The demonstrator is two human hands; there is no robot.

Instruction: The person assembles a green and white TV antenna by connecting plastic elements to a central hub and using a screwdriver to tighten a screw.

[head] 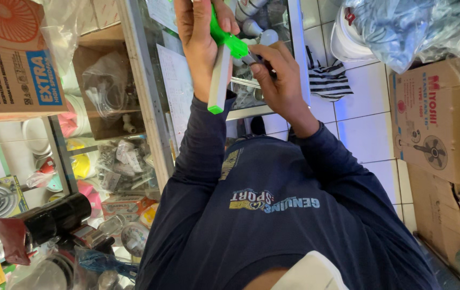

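While the left hand (200,40) grips a bright green plastic tool with a pale grey bar-shaped handle (220,75), its fingers closed around it, the right hand (275,75) pinches a small metal piece (252,59) at the tool's green head. Both hover above a glass-topped display counter (187,91), beside cardboard boxes (439,118).

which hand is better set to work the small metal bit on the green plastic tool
Likely the right hand: it already pinches the small metal bit, while the left hand grips the green plastic tool.
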